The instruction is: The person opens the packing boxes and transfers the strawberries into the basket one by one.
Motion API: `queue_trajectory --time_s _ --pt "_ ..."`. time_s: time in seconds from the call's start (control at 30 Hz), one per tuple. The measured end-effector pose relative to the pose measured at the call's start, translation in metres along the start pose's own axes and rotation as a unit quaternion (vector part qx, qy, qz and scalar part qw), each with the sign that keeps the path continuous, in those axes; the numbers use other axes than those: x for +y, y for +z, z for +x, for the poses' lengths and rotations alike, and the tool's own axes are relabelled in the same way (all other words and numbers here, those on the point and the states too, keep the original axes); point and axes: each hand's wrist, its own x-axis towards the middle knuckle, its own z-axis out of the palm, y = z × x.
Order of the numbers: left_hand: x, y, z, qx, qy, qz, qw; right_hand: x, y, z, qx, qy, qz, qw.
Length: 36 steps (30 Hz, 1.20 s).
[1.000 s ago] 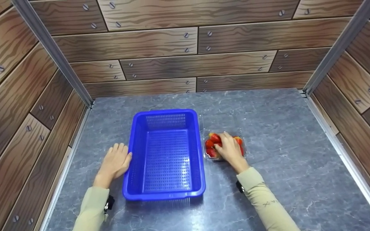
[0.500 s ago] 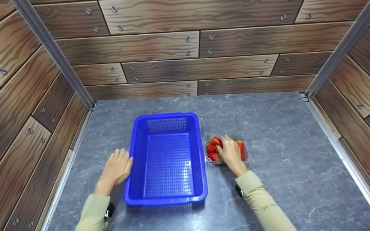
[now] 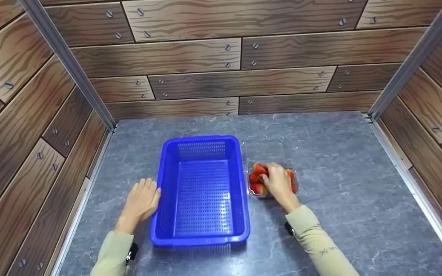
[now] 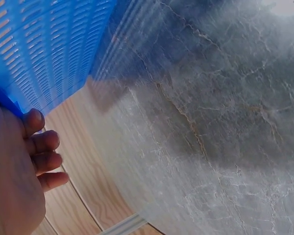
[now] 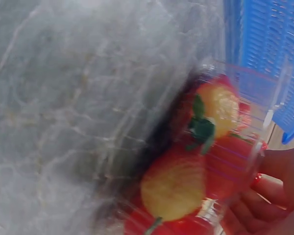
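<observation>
Status: looks early. Every strawberry I can see sits in the clear plastic punnet, just off the basket at 3 o'clock; none shows in the deep rectangular blue plastic basket. Punnet's clear lid is folded back toward 12. Left to handle, by my read: practically all the fruit.

Right hand: down in the punnet, thumb and fingers bent over the red-and-yellow strawberries; can't tell if one is pinched, wrist view is blurred. Left hand: at basket's 9 o'clock, fingers loose and close together, thumb touching the rim.

Materials: basket is glossy, rounded corners, slotted walls, perforated floor. Punnet is thin, shiny, see-through. Strawberries plump and tapered, green leafy caps; probably easy to dent if real. Tabletop is grey, marble-veined, slightly reflective.
</observation>
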Motion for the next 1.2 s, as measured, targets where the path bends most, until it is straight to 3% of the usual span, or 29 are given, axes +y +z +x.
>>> queue_trajectory --time_s 0.37,0.57,0.8,1.2 --pt "0.002 0.003 -0.001 0.011 -0.004 0.010 0.9999 -0.022 -0.021 0.018 0.000 -0.006 0.003 1.0000" --pt "0.002 0.002 -0.001 0.016 -0.001 0.013 0.9998 -0.044 -0.028 0.035 0.018 -0.030 0.001 0.9994" --pt "0.003 0.000 0.000 0.037 0.007 0.013 0.9992 -0.080 -0.029 0.054 0.037 -0.066 0.023 0.9968" --pt "0.004 0.000 -0.001 0.030 0.002 0.015 0.9994 -0.149 -0.022 0.071 0.028 -0.089 0.054 0.9941"
